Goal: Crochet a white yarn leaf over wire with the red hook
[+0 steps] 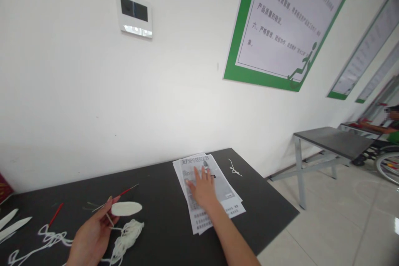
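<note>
My left hand [95,230] is closed at the lower left, pinching a crochet hook with a red handle [126,191] and a white oval crocheted piece [127,208]. From that piece, white yarn runs down to a loose bundle of white yarn [127,235] beside the hand. My right hand [202,189] lies with fingers spread on a small stack of printed sheets [218,212] and covers part of the print. Its fingers hold nothing.
The black table [156,199] meets a white wall. At left lie a second red hook [56,215], tangled white yarn [51,237] and white flat pieces [15,228]. A yarn scrap [234,169] lies right of the sheets. Beyond are another table [330,139] and a person near a wheelchair wheel [388,166].
</note>
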The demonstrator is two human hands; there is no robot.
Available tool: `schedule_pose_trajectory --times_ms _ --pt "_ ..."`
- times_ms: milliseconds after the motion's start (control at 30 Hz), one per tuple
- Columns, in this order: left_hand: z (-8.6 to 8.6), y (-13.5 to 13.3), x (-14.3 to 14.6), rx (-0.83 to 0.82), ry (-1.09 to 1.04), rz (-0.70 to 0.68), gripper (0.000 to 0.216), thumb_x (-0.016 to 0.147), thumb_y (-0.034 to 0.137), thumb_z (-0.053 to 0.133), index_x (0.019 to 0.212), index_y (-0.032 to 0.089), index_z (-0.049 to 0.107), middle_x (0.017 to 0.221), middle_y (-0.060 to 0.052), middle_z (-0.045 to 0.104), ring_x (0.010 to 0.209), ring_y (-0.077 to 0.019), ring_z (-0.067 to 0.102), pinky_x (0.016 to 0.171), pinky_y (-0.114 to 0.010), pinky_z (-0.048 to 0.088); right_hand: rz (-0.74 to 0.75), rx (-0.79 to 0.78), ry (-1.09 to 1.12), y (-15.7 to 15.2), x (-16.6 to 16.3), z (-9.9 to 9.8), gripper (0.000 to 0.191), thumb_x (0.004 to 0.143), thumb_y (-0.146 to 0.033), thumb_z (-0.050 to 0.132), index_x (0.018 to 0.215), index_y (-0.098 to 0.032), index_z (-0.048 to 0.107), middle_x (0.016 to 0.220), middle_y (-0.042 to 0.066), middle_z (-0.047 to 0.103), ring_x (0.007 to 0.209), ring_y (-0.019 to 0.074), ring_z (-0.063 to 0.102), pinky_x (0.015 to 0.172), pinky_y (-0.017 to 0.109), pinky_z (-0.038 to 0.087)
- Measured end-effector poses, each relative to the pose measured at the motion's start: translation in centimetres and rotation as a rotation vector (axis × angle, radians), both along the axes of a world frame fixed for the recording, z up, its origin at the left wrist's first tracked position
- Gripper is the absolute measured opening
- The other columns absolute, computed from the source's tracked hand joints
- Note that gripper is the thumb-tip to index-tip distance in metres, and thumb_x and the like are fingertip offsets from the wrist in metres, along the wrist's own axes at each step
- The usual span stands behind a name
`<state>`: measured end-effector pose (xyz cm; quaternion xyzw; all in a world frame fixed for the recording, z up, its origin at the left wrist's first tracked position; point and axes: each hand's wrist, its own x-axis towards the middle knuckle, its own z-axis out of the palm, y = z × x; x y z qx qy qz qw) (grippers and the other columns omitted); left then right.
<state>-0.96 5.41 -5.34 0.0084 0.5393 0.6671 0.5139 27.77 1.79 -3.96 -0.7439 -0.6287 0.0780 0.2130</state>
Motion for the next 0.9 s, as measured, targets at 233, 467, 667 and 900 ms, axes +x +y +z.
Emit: schedule_pose_trajectory --times_ms 233,467,667,900 --pt "-2.5 -0.2 0.4 0.081 -0.028 -0.298 0.010 0.078 0.009 0.061 0.077 0.014 0.070 0.069 -0.001 0.071 0.054 -0.0125 0.062 0.048 -0.022 0.048 0.053 -0.135 -0.031 -1.4 -0.6 -4.0 0.067 0.086 -0.060 0.041 0.140 -0.021 0.037 0.151 0.015 0.026 0.138 0.0418 0.013 0.106 0.062 0.009" --pt "-2.9 -1.0 0.9 0.113 0.025 -0.381 0.009 0.078 0.012 0.060 0.077 0.010 0.069 0.064 -0.003 0.069 0.051 -0.0137 0.061 0.048 -0.025 0.048 0.165 -0.120 -0.104 -4.4 -6.2 -5.5 0.068 0.086 -0.062 0.036 0.142 -0.025 0.033 0.151 0.017 0.024 0.137 0.0441 0.013 0.105 0.064 0.010" --pt "-2.4 -2.3 0.7 0.187 0.030 -0.574 0.017 0.087 0.027 0.056 0.095 0.013 0.062 0.088 -0.003 0.065 0.069 -0.0132 0.062 0.060 -0.029 0.053 -0.027 -0.041 -0.231 -1.9 -2.7 -6.4 0.065 0.086 -0.058 0.040 0.137 -0.019 0.043 0.144 0.023 0.036 0.132 0.0478 0.026 0.099 0.065 0.019" --pt "-1.6 -3.9 1.0 0.250 0.014 -0.681 0.021 0.088 0.030 0.055 0.099 0.013 0.061 0.093 -0.005 0.065 0.074 -0.0147 0.062 0.064 -0.032 0.053 0.009 0.081 -0.222 -1.2 -2.3 -5.8 0.057 0.090 -0.047 0.037 0.139 -0.018 0.040 0.148 0.017 0.030 0.137 0.0409 0.018 0.105 0.062 0.015"
